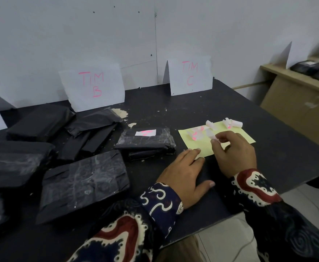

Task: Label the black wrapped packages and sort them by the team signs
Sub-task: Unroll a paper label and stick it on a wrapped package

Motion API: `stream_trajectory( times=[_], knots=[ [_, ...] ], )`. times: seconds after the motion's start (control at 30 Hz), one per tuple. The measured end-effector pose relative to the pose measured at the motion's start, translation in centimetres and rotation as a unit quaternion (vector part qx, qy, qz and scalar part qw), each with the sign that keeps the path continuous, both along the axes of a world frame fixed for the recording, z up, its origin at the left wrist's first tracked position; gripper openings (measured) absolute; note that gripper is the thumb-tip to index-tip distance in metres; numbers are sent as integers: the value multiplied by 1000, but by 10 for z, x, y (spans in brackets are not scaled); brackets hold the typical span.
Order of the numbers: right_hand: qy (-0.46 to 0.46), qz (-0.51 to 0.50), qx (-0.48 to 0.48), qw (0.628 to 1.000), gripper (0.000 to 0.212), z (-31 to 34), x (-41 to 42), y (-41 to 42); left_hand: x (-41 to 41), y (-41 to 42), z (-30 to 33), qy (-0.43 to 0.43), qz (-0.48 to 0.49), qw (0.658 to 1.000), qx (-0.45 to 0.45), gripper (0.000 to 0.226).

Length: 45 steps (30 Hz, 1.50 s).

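Left hand beside labelled package

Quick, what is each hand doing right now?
Left hand: open, fingers flat, pressing on the yellow sheet.
Right hand: pinches a small white label between thumb and fingertips.

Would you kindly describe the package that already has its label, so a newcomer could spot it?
Start at the TIM C sign against the wall and come forward-left to the yellow sheet. Just left of it lies a black package, the only one bearing a white label with pink writing.
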State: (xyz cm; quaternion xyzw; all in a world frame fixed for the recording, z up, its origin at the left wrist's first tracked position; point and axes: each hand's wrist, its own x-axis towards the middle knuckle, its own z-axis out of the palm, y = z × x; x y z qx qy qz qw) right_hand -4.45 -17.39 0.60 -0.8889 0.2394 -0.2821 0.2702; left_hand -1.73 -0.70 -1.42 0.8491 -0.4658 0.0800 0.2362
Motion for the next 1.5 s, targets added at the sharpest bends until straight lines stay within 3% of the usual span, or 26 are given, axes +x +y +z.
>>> stream_trajectory(
  times=[0.2,0.33,0.5,0.7,0.8,0.93,1.13,1.2,1.5],
  knots=[
    [-73,70,50,994,10,7,-21,43,-13,27,19,51,74,970,-227,24],
    [-121,149,58,980,10,11,-28,80,-22,60,36,200,165,901,-348,22],
    [-175,231,49,956,13,17,-26,126,-35,100,45,298,149,849,-410,29],
    [-172,322,42,930,16,17,-21,171,-34,139,52,267,188,831,-451,14],
    [-170,375,113,904,13,23,-23,186,-30,156,54,247,217,826,-458,9],
    [-140,357,275,881,15,41,-25,204,-28,173,56,194,242,851,-424,12],
    [-78,326,344,877,22,50,-12,210,-29,185,55,133,208,903,-352,15],
    [-54,335,343,876,13,49,-8,208,-29,189,55,148,201,903,-350,18],
    [10,362,369,856,13,47,4,203,-16,208,63,301,208,859,-359,30]
  ],
)
